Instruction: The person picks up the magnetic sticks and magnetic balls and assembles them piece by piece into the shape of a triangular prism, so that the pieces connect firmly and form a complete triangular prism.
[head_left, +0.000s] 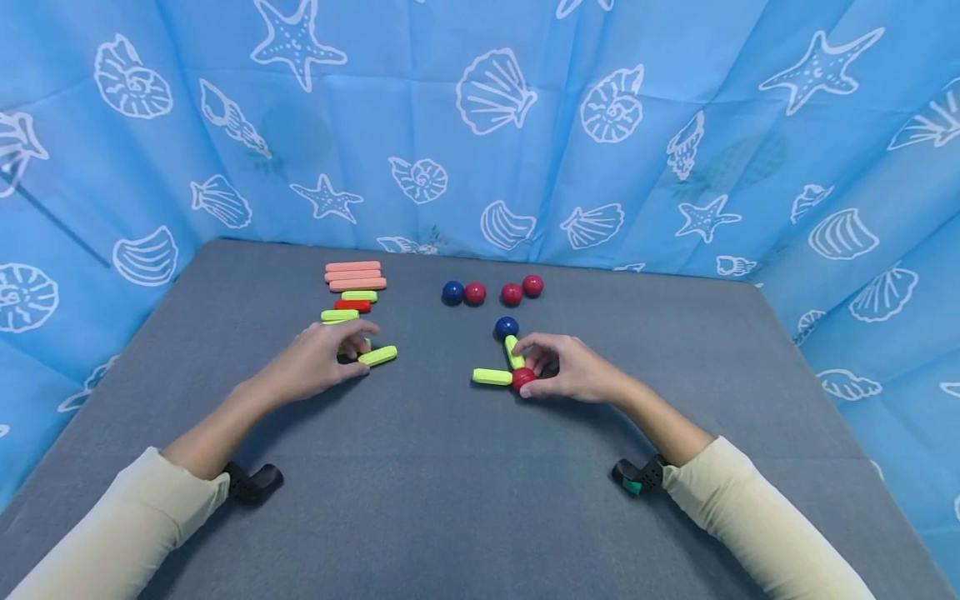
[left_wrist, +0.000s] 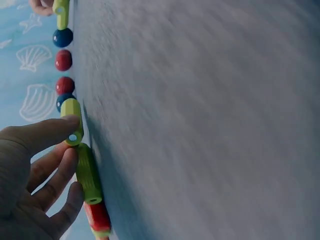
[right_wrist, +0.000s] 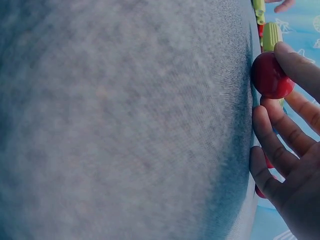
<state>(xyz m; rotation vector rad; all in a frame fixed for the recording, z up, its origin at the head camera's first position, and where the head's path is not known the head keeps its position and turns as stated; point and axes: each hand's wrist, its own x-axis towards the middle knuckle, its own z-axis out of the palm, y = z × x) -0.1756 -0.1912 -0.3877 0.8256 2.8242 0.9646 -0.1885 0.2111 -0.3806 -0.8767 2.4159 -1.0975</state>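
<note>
My left hand (head_left: 315,360) pinches a short yellow-green rod (head_left: 378,356) between thumb and fingers; in the left wrist view the near end of this rod (left_wrist: 71,112) shows a round hole. Another yellow-green rod (left_wrist: 89,175) lies just beyond the fingers. With thumb and fingers, my right hand (head_left: 576,371) grips a red ball (head_left: 522,381). One yellow-green rod (head_left: 492,377) meets that ball and points left. A second rod (head_left: 513,352) runs from the ball up to a blue ball (head_left: 507,327). The right wrist view shows the red ball (right_wrist: 272,75) under my thumb.
Behind my left hand lie a red rod (head_left: 352,306), more yellow-green rods (head_left: 359,296) and several longer salmon rods (head_left: 355,275). At the back of the grey table (head_left: 450,500) sit a blue ball (head_left: 453,292) and several red balls (head_left: 512,293). A blue shell-print curtain (head_left: 480,183) surrounds it.
</note>
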